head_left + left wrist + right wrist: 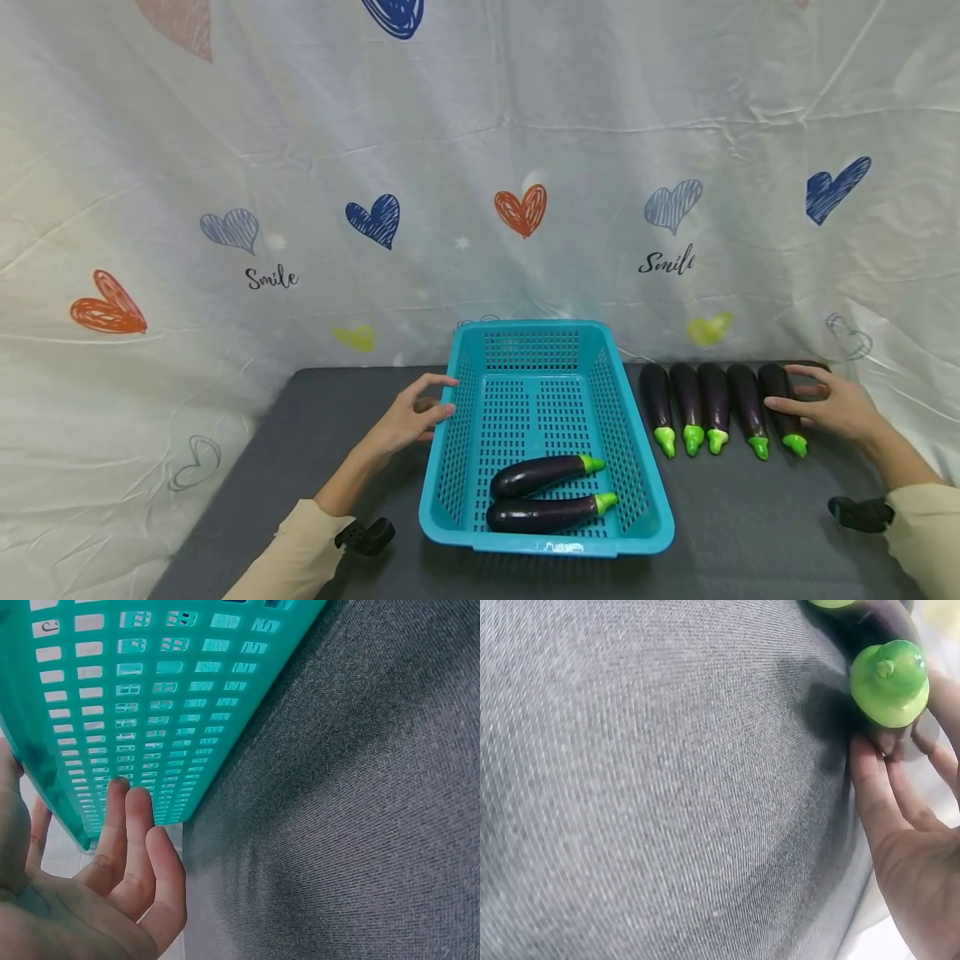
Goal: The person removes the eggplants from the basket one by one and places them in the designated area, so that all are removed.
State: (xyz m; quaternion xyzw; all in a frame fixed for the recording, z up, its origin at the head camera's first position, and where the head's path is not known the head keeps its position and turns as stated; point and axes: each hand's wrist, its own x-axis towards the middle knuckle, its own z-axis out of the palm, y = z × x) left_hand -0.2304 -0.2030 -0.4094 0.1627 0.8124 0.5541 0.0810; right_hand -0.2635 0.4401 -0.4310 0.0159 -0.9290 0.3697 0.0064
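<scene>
A blue plastic basket (558, 546) with slotted walls stands on the table. Inside, near its front, lie two dark purple eggplants with green caps, one eggplant (536, 477) behind the other eggplant (536, 515). My left hand (412, 417) is at the basket's left rim, its relaxed fingers (139, 840) against the outer slotted wall. To the right, my right hand (836, 404) grips the rightmost eggplant (776, 385) of a row, with the thumb across its top and the other fingers along its far side. The green cap (889, 686) of that eggplant points toward the right wrist camera.
Several more eggplants (716, 396) lie side by side between the basket and my right hand, green caps toward me. The dark grey table (300, 467) ends at a white curtain (435, 167) printed with hearts. A black strap mount (861, 514) sits at my right wrist.
</scene>
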